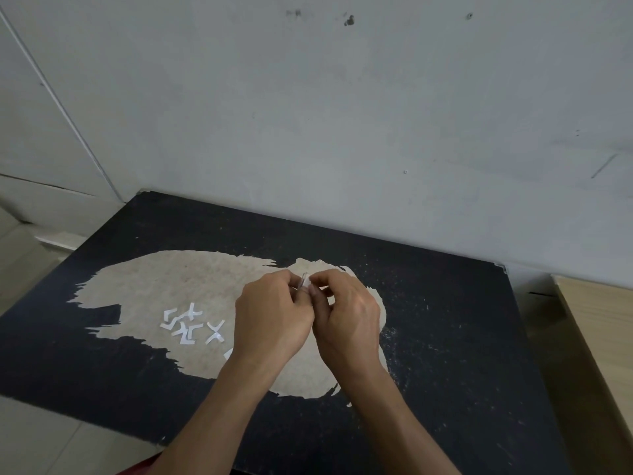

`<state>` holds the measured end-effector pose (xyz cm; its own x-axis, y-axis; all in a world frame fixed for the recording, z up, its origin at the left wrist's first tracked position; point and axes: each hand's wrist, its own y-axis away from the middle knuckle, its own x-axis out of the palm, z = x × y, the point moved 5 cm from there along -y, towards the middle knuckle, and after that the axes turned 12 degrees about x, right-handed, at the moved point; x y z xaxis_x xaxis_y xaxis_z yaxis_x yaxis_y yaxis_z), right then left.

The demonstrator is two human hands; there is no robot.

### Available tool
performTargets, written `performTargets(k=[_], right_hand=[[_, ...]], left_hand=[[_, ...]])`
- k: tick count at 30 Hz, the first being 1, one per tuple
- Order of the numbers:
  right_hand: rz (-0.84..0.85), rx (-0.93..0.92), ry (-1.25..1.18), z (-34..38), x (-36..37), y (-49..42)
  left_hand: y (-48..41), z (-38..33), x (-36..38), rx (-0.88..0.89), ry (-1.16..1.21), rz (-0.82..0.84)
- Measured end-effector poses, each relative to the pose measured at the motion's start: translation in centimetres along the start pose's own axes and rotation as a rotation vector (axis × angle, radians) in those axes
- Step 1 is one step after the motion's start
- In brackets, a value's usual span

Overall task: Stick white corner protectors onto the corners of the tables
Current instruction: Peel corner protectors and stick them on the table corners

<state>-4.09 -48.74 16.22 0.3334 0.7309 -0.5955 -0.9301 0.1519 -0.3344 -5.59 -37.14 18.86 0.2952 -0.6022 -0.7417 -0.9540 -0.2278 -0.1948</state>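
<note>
Over the middle of the black table, my left hand and my right hand meet fingertip to fingertip. Between them they pinch one small clear-white corner protector, held upright above the worn patch. Several more white corner protectors lie loose on the tabletop, left of my left hand. Another white piece peeks out from under my left wrist, mostly hidden.
The table's black top has a large worn beige patch in its middle. It stands against a grey wall. A light wooden piece of furniture stands to the right. Pale floor tiles show at the left.
</note>
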Motion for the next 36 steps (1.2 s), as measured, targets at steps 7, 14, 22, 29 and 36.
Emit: performTargets(k=[7,14,22,29,36], right_hand=[[0.04,0.014,0.023,-0.1,0.2,0.0],[0.072,0.036,0.027,0.1,0.4,0.3],[-0.013,-0.095,0.027,0.8,0.0,0.8],[-0.036,-0.085,-0.018,0.8,-0.2,1.0],[0.146,0.075,-0.036,0.4,0.0,0.4]], left_hand=[[0.2,0.1,0.0,0.003,-0.006,0.006],[0.4,0.2,-0.2,-0.007,-0.021,0.011],[0.5,0.3,-0.4,-0.017,-0.016,0.031],[0.7,0.2,-0.5,-0.006,-0.001,0.024],[1.0,0.1,-0.3,0.007,-0.013,0.019]])
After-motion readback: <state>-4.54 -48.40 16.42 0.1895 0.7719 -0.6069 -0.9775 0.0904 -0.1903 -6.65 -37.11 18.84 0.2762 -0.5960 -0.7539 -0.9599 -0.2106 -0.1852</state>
